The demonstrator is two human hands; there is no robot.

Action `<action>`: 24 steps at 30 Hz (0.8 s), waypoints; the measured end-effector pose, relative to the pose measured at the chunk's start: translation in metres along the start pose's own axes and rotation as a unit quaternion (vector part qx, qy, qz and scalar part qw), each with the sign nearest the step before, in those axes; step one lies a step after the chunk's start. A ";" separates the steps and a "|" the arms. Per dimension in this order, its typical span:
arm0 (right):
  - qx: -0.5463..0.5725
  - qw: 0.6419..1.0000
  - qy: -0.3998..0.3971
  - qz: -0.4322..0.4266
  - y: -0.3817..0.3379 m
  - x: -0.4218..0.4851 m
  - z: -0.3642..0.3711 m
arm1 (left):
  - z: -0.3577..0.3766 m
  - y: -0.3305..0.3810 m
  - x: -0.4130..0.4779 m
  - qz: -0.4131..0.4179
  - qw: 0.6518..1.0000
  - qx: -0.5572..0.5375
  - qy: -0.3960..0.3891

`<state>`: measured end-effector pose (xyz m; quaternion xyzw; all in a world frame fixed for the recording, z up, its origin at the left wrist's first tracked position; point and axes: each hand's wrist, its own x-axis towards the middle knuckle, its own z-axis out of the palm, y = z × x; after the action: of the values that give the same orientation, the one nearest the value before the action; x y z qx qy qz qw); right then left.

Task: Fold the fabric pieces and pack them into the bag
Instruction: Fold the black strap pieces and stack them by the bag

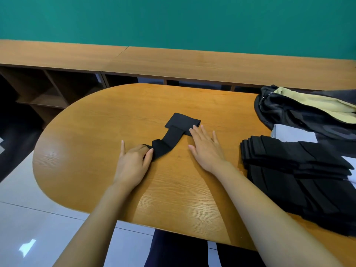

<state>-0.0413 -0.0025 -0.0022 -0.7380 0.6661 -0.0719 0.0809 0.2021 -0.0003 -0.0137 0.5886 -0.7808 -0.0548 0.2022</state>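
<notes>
Black fabric strip (173,135) lying on counter (96,122), far end folded into a pad. Left hand (133,160) pinching near end, grip clamped on strip. Right hand (206,145) pressing flat, fingers apart, fingertips touching pad. Right of that: black fabric stack (292,170); beyond, open bag (289,110).

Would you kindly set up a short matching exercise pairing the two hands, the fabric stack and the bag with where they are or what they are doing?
Things:
1. left hand
2. right hand
3. stack of black fabric
4. bag

States:
A. far right of the table, open
B. flat, fingertips on the folded end of the strip
C. pinching the near end of the black strip
D. near right of the table

Pairs: 1-C, 2-B, 3-D, 4-A
</notes>
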 end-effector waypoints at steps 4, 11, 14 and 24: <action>-0.019 0.998 -0.040 -0.034 0.005 0.012 0.001 | -0.001 -0.010 -0.001 0.006 1.000 -0.003 0.019; -0.022 0.997 0.037 -0.064 -0.014 -0.014 -0.001 | 0.002 -0.001 -0.002 -0.096 0.991 0.048 -0.084; 0.034 0.993 0.088 -0.068 -0.013 -0.034 0.001 | 0.005 0.013 -0.006 -0.082 0.996 -0.001 -0.021; 0.006 0.993 0.113 -0.027 -0.007 -0.093 0.005 | 0.022 0.069 -0.030 0.076 0.995 -0.061 -0.023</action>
<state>-0.0426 0.0907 -0.0058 -0.7423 0.6505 -0.1604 0.0074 0.1385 0.0458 -0.0193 0.5123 -0.8232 -0.1005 0.2233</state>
